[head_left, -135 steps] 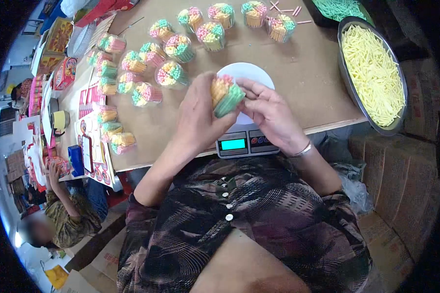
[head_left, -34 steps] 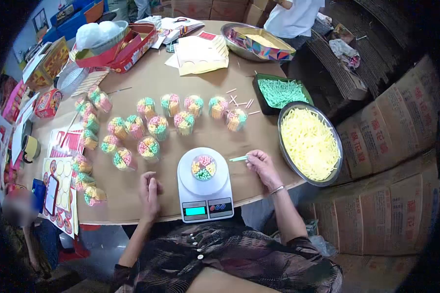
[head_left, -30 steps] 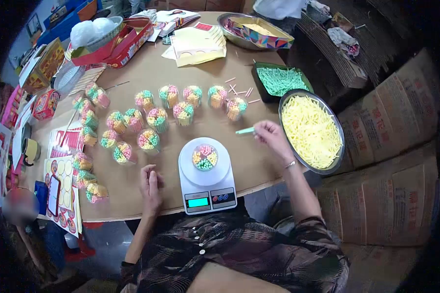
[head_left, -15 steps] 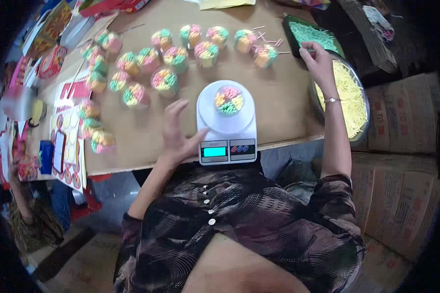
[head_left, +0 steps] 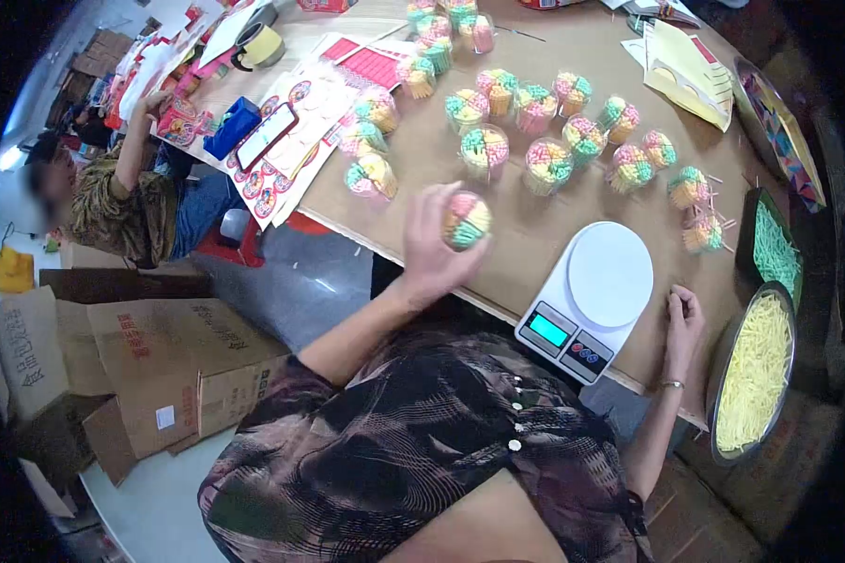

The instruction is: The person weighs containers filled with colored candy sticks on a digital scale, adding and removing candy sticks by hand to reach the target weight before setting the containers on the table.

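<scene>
My left hand (head_left: 436, 246) is wrapped round a clear cup of pink, yellow and green sticks (head_left: 468, 221), near the table's front edge. To its right, a white kitchen scale (head_left: 610, 275) with a lit display has a bare round plate. My right hand (head_left: 685, 320) rests on the table right of the scale, fingers curled; whether anything is in them is too small to tell. Several filled cups (head_left: 548, 165) stand in groups behind the scale and the held cup.
An oval bowl of yellow sticks (head_left: 753, 375) and a green tray of green sticks (head_left: 776, 246) stand at the right. Sticker sheets (head_left: 279, 178) and a phone (head_left: 267, 137) lie left. Another person (head_left: 131, 183) sits at the far left.
The cup has left the scale and is now in my left hand, over to the left. My right hand has come back from the green tray to beside the scale. The view has turned left.
</scene>
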Available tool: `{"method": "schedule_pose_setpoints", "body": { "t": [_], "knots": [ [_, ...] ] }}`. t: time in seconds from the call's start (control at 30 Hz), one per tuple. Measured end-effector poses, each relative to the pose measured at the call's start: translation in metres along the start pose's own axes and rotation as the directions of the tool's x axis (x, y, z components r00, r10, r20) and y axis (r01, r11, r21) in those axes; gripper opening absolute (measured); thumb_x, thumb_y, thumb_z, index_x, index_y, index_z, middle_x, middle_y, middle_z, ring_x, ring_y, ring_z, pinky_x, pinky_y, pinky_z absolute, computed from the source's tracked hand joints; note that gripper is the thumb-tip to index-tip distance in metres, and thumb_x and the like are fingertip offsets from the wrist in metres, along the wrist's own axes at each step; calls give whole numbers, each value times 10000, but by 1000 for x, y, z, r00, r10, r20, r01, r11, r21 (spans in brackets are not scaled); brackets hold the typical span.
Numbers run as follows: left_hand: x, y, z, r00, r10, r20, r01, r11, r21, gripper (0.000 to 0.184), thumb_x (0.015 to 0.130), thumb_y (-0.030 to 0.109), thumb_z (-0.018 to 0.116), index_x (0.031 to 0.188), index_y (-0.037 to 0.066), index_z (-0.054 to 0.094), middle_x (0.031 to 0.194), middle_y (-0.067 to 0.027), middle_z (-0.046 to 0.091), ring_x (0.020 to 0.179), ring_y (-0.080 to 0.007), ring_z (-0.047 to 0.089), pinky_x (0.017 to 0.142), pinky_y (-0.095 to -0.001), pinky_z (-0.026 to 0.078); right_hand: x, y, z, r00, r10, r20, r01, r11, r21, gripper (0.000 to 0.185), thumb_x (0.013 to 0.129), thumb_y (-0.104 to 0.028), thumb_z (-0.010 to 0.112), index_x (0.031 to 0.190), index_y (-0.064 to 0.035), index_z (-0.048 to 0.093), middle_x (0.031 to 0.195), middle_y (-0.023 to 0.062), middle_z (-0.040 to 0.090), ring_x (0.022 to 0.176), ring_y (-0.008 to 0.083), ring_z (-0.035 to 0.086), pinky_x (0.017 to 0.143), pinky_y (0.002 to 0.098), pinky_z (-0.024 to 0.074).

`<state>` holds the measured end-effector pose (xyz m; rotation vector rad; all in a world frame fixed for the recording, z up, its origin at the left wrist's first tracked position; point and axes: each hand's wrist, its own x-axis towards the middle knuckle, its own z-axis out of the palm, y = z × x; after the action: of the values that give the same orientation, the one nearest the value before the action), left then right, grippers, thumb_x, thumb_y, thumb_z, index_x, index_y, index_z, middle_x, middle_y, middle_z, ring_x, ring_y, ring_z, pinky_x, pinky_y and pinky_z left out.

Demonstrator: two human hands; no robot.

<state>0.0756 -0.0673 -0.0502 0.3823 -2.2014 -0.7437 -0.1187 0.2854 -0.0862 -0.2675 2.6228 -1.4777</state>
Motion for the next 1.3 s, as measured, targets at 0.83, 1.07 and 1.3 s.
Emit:
{"method": "schedule_pose_setpoints", "body": {
  "t": [0.83, 1.07, 1.3],
  "knots": [
    [75, -8, 35, 955, -251, 161, 166, 896, 412, 483, 734, 254, 703, 1053, -27, 474, 970, -205, 545, 828, -334, 586, 680, -410, 505, -8, 20, 17, 985, -103, -141, 108, 994, 26, 146, 896, -86, 577, 979, 1, 660, 955, 37, 665, 865, 111, 578, 823, 220, 444],
    [40, 57, 31, 978, 193, 82, -187, 980, -69, 609, 640, 155, 752, 1164, -29, 503, 1005, -135, 542, 873, -262, 560, 746, -338, 490, -13, 3, 19, 979, -85, -185, 80, 996, -35, 137, 889, -76, 584, 974, -5, 663, 948, 35, 664, 846, 109, 579, 806, 214, 448],
    [16, 100, 90, 898, 349, 266, -202, 867, -456, 643, 590, 136, 764, 1166, -10, 518, 1001, -127, 517, 851, -264, 550, 739, -341, 489, -13, 9, 19, 971, -115, -211, 116, 993, -10, 137, 879, -74, 589, 968, -1, 662, 915, 26, 653, 796, 99, 566, 762, 213, 452]
  ]
}}
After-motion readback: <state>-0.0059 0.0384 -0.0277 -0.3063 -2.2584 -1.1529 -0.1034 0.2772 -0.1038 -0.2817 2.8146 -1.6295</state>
